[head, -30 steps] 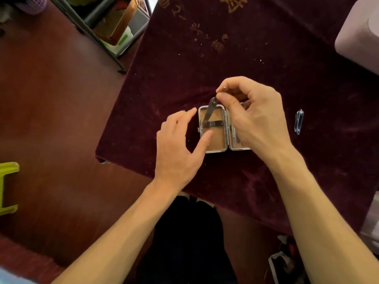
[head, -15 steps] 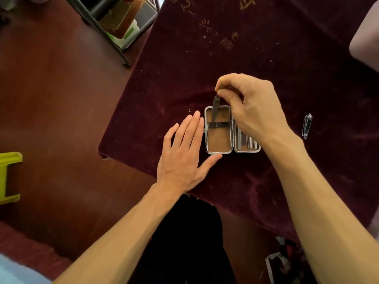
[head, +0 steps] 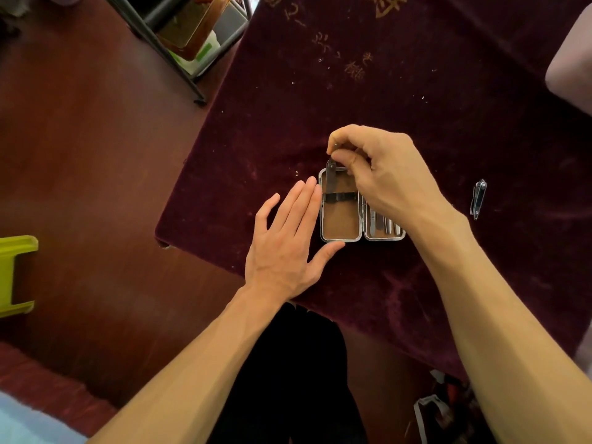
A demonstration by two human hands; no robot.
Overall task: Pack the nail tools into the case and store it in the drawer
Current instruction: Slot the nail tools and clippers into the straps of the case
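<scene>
The left hand (head: pixel 285 248) lies flat, fingers straight, against the left rim of the open case (head: pixel 341 240). Without that bracing, I judge the case could skid. Over the case's left half, the right hand (head: pixel 390 181) pinches a slim metal tool (head: pixel 331 181), its tip at the strap (head: pixel 344 197). Pushed askew, it may snag or spring out. The nail clipper (head: pixel 479 198) lies well right of the case, unpacked.

Over a maroon velvet cloth (head: pixel 352 91), my right hand (head: pixel 394 184) pinches the top of a slim metal tool (head: pixel 331 179) between thumb and forefinger, its lower end reaching the dark strap (head: pixel 342 197) across the left half of the open case (head: pixel 341 240); my left hand (head: pixel 285 251) lies flat, fingers straight, against the case's left rim; steel tools (head: pixel 384 224) fill the right half; a nail clipper (head: pixel 478 198) lies well apart to the right.
</scene>
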